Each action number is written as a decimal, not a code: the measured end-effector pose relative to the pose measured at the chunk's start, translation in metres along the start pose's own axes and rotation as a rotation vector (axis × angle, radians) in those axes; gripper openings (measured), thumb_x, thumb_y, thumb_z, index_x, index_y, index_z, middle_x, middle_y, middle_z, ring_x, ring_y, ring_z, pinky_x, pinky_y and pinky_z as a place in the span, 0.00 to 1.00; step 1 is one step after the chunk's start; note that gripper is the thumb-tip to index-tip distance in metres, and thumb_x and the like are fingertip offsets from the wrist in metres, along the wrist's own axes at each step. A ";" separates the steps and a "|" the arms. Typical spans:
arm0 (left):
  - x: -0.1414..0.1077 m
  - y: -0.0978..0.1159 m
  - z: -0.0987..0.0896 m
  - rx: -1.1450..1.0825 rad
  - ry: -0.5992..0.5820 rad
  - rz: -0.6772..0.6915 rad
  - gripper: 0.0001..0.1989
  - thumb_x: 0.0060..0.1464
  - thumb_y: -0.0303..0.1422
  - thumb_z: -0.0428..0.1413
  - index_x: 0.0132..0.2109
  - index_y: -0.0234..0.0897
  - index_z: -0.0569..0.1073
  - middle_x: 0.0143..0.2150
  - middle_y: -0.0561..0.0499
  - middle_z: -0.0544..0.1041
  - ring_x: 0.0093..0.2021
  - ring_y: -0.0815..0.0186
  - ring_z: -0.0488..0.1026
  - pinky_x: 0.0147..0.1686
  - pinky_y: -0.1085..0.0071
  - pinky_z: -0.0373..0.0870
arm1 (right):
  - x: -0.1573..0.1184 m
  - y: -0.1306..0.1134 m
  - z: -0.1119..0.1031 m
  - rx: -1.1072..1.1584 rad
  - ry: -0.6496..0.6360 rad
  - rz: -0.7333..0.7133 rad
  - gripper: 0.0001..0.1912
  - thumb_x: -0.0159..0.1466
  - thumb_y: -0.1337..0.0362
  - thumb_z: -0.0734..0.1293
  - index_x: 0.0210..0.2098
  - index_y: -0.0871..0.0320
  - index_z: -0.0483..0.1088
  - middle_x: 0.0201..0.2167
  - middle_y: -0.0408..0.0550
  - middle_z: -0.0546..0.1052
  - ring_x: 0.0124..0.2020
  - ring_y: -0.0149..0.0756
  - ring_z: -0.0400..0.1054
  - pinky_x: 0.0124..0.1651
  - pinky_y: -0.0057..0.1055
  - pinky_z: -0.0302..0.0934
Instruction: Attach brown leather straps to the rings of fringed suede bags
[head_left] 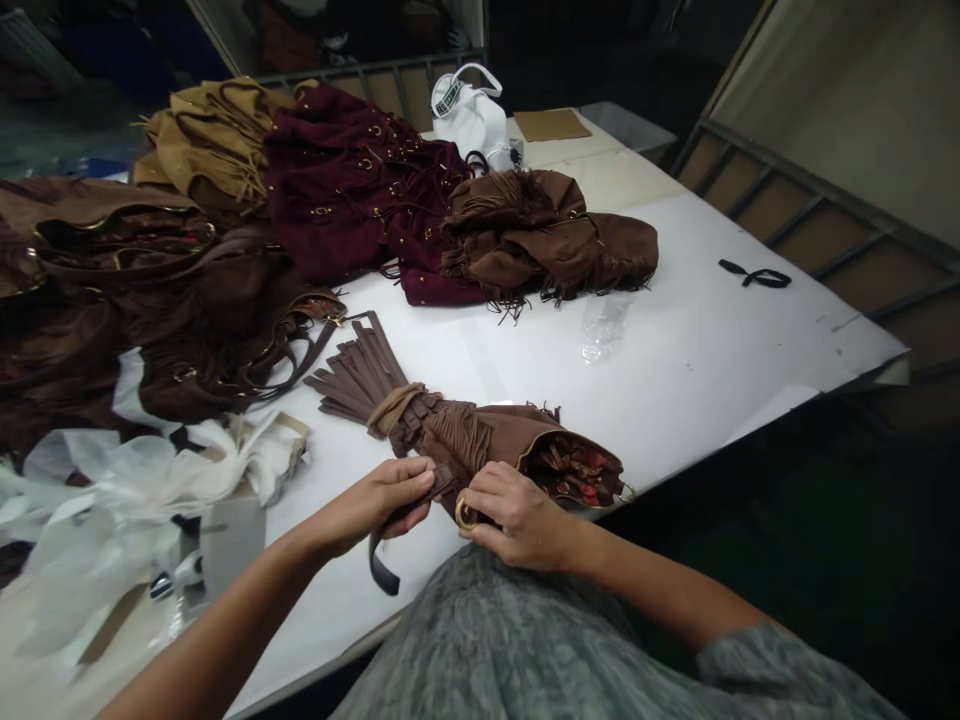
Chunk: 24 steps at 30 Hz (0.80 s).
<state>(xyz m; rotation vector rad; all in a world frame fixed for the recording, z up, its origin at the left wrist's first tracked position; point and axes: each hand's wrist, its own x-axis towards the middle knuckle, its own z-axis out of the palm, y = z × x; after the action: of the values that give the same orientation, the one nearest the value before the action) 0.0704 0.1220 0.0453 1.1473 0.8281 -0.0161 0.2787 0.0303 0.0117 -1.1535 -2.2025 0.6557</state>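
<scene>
A brown fringed bag (487, 432) lies at the table's front edge, its zipped mouth open to the right and showing a red patterned lining. My left hand (397, 495) pinches a dark brown strap (384, 568), whose loose end curls down below the fingers. Just to the right, my right hand (510, 510) is closed on a gold ring (465, 514) at the bag's near side. Beyond my left hand is a bundle of brown straps (360, 372), with a tan band (395, 408) around it.
Dark brown bags (172, 320) fill the left side. Behind are mustard (214, 135), maroon (337, 180) and brown bags (555, 235). White wrapping (97, 510) lies front left, clear plastic (604, 325) mid-table, a black strap (754, 275) at right. The white table (720, 370) ends near my body.
</scene>
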 end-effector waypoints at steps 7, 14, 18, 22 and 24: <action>-0.018 -0.037 0.021 -0.076 -0.102 -0.092 0.18 0.56 0.47 0.54 0.31 0.35 0.68 0.17 0.57 0.64 0.14 0.76 0.51 0.15 0.76 0.44 | -0.022 -0.017 0.021 -0.038 -0.122 -0.102 0.08 0.65 0.61 0.64 0.35 0.60 0.67 0.34 0.50 0.71 0.40 0.38 0.61 0.45 0.35 0.56; -0.028 -0.049 0.034 -0.055 0.039 -0.046 0.21 0.54 0.51 0.55 0.30 0.36 0.66 0.19 0.58 0.62 0.17 0.76 0.50 0.16 0.77 0.44 | -0.027 -0.022 0.033 -0.028 -0.088 -0.105 0.06 0.64 0.64 0.66 0.37 0.60 0.68 0.34 0.49 0.72 0.40 0.39 0.60 0.45 0.37 0.56; -0.026 -0.062 0.053 0.071 0.219 0.001 0.22 0.44 0.49 0.62 0.24 0.37 0.63 0.19 0.60 0.56 0.20 0.74 0.50 0.18 0.76 0.45 | -0.025 -0.021 0.041 -0.026 -0.070 -0.104 0.04 0.65 0.65 0.64 0.35 0.61 0.68 0.32 0.50 0.72 0.40 0.39 0.62 0.46 0.37 0.58; -0.021 -0.071 0.067 0.114 0.384 0.073 0.17 0.44 0.43 0.61 0.23 0.36 0.65 0.21 0.57 0.61 0.23 0.70 0.55 0.23 0.74 0.52 | -0.022 -0.017 0.051 -0.066 -0.050 -0.140 0.07 0.65 0.65 0.63 0.32 0.61 0.68 0.31 0.51 0.73 0.38 0.40 0.63 0.44 0.37 0.60; -0.023 -0.071 0.072 0.098 0.483 0.085 0.16 0.45 0.41 0.60 0.22 0.36 0.64 0.20 0.57 0.61 0.23 0.70 0.55 0.23 0.74 0.52 | -0.022 -0.017 0.057 -0.065 0.012 -0.130 0.07 0.65 0.63 0.63 0.37 0.62 0.69 0.31 0.51 0.74 0.39 0.40 0.64 0.44 0.38 0.61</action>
<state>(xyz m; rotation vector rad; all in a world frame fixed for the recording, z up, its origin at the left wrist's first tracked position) 0.0660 0.0236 0.0136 1.2992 1.2130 0.3042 0.2414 -0.0060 -0.0240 -1.0325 -2.2810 0.5252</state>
